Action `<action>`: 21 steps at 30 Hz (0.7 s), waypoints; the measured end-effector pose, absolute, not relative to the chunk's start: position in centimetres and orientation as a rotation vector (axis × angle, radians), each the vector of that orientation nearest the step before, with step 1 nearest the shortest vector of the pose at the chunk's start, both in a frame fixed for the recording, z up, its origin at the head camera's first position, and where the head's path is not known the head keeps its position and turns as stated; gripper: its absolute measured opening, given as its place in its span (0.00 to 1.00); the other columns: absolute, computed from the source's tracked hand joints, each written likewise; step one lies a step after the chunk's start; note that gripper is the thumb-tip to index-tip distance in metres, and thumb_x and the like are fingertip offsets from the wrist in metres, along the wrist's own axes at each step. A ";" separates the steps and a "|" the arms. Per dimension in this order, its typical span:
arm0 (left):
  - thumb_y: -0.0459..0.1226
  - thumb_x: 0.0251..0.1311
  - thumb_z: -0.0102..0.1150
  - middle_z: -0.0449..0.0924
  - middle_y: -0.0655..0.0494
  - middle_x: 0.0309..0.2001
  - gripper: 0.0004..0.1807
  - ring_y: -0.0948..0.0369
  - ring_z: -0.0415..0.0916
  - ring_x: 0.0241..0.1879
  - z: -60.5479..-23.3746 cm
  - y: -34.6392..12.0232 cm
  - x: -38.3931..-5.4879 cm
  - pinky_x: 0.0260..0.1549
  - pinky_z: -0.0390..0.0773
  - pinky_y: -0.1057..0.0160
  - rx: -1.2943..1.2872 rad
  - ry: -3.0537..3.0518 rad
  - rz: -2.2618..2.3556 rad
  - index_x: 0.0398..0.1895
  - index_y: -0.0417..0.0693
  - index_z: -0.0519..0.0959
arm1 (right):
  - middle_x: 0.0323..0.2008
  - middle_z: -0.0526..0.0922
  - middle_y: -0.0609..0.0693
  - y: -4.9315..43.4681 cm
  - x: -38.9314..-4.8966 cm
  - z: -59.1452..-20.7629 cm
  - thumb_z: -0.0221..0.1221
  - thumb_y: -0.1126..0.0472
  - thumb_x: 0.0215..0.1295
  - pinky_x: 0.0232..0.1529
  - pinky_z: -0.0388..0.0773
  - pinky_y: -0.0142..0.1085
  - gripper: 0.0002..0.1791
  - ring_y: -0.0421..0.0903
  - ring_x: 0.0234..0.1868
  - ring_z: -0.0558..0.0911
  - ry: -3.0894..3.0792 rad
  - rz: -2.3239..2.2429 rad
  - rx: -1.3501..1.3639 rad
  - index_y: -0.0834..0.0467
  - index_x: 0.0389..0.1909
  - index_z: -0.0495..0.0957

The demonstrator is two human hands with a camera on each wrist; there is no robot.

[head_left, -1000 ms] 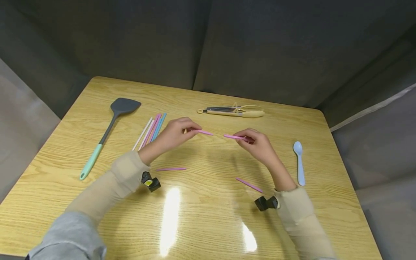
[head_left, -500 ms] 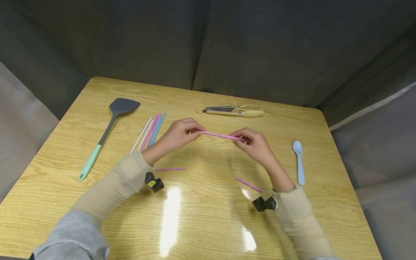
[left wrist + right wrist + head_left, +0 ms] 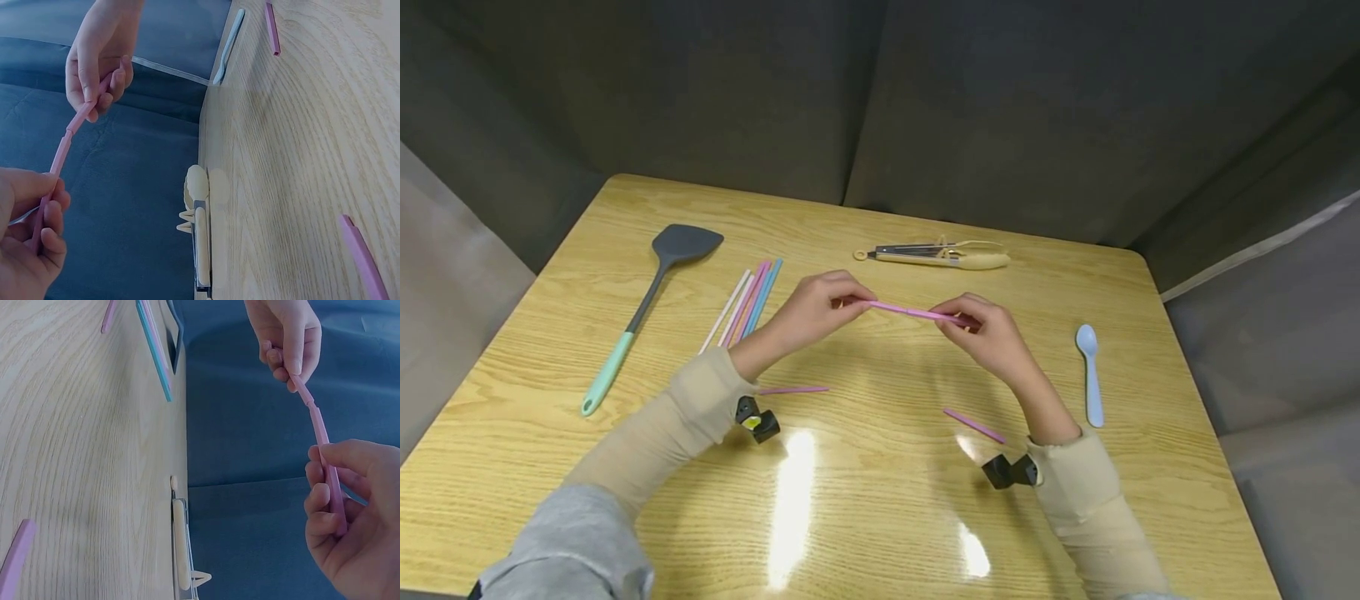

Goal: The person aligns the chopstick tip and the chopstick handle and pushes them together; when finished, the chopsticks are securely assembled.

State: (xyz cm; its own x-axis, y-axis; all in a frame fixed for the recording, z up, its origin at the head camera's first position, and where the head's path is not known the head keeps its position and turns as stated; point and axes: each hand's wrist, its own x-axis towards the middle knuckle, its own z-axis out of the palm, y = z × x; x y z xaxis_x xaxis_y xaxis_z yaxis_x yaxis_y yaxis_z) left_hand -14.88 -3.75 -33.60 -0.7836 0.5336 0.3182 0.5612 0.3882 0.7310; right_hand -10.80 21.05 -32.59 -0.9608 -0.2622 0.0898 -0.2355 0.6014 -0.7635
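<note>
My left hand (image 3: 823, 307) pinches a slim pink stick piece (image 3: 887, 307) above the middle of the table. Opposite it, my right hand (image 3: 988, 329) grips a second pink stick piece (image 3: 925, 314). The inner ends meet between the hands; both wrist views show a small step at the joint (image 3: 69, 132), with a slight bend. Fingers hide the outer parts of both pieces. Two more pink pieces lie on the table: one (image 3: 795, 390) near the left wrist, the other (image 3: 973, 426) near the right wrist. The latter's twin in the left wrist view, a pink piece (image 3: 365, 259), has a notched end.
Left of the hands lie several white, pink and blue sticks (image 3: 763, 296), beside a spatula (image 3: 655, 292) with a mint handle. Yellow tongs (image 3: 940, 256) rest behind the hands. A light blue spoon (image 3: 1091, 375) lies at the right of the wooden table (image 3: 865, 517).
A second ago a gap separated the two held pink pieces. The hands have moved toward each other, and the ends now touch; the seam looks narrower than half a second ago.
</note>
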 end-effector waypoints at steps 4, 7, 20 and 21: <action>0.33 0.57 0.57 0.77 0.56 0.31 0.07 0.64 0.68 0.27 -33.5 -3.6 -14.7 0.25 0.70 0.69 -1.012 -2.596 -1.368 0.36 0.42 0.81 | 0.31 0.77 0.52 20.9 -10.7 -32.6 0.56 0.64 0.60 0.26 0.69 0.35 0.07 0.45 0.27 0.70 2.809 -1.316 -0.449 0.60 0.38 0.80; 0.32 0.56 0.57 0.77 0.55 0.31 0.07 0.64 0.70 0.28 -33.5 -3.5 -14.6 0.26 0.71 0.70 -1.024 -2.568 -1.352 0.36 0.41 0.81 | 0.31 0.78 0.52 20.8 -10.7 -32.6 0.56 0.65 0.60 0.26 0.69 0.32 0.07 0.45 0.26 0.70 2.830 -1.316 -0.458 0.61 0.37 0.80; 0.31 0.54 0.58 0.76 0.54 0.28 0.04 0.65 0.68 0.25 -33.8 -2.8 -13.8 0.22 0.70 0.71 -1.024 -2.398 -1.385 0.31 0.38 0.81 | 0.29 0.78 0.53 19.9 -9.9 -32.0 0.58 0.68 0.58 0.21 0.64 0.29 0.06 0.42 0.22 0.66 2.904 -1.406 -0.473 0.64 0.34 0.81; 0.30 0.54 0.59 0.76 0.54 0.27 0.04 0.65 0.68 0.25 -33.9 -2.8 -13.8 0.22 0.70 0.71 -1.018 -2.390 -1.388 0.31 0.38 0.81 | 0.28 0.78 0.54 19.6 -9.7 -31.6 0.57 0.69 0.57 0.21 0.64 0.29 0.05 0.42 0.22 0.66 2.914 -1.407 -0.483 0.65 0.33 0.80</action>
